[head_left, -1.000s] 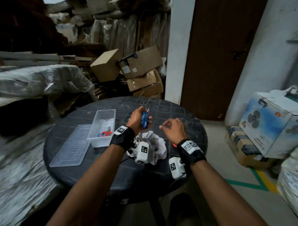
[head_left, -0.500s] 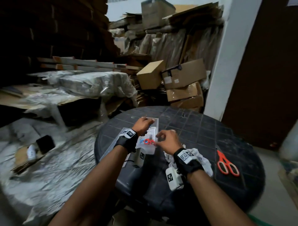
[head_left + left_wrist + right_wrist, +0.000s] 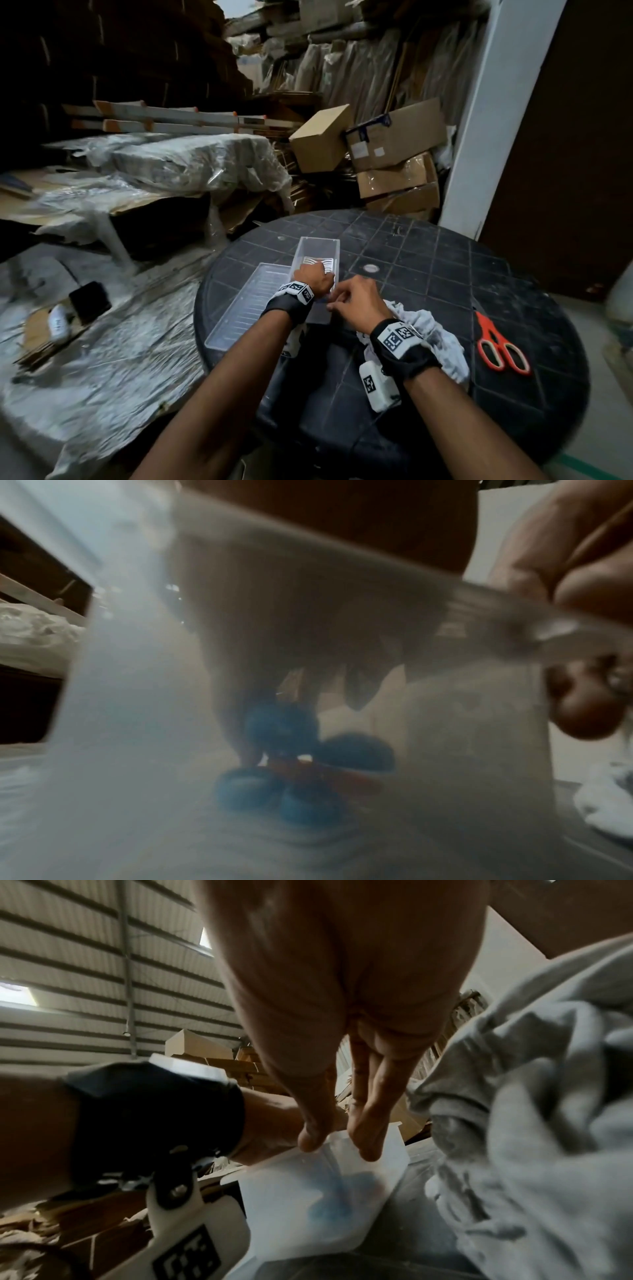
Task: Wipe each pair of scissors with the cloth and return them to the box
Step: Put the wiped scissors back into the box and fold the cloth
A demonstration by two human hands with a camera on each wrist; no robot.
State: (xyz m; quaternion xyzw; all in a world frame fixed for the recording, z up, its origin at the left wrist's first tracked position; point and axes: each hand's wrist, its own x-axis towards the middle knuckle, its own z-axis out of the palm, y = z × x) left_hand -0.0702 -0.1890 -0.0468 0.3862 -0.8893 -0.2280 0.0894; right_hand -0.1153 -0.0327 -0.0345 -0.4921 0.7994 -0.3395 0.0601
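A clear plastic box (image 3: pixel 318 247) stands on the black round table (image 3: pixel 428 260). My left hand (image 3: pixel 313 279) reaches down into the box. Seen blurred through the box wall, its fingers (image 3: pixel 236 723) hold the handle of the blue scissors (image 3: pixel 282 727). Beneath them lie another blue pair (image 3: pixel 253 788) and a red pair (image 3: pixel 318 773). My right hand (image 3: pixel 337 303) pinches the box's near right rim (image 3: pixel 330 1139) between thumb and fingers. The white cloth (image 3: pixel 438 339) lies crumpled under my right wrist. An orange pair of scissors (image 3: pixel 498 344) lies on the table to the right.
The box's clear lid (image 3: pixel 250 308) lies flat left of the box, near the table's left edge. Plastic-wrapped bundles (image 3: pixel 191 161) and cardboard boxes (image 3: pixel 394 144) are stacked behind and to the left. A brown door (image 3: pixel 565 171) stands at the right.
My left hand has carried the blue scissors from above the cloth over to the box and down into it. My right hand has moved left and taken hold of the box's rim.
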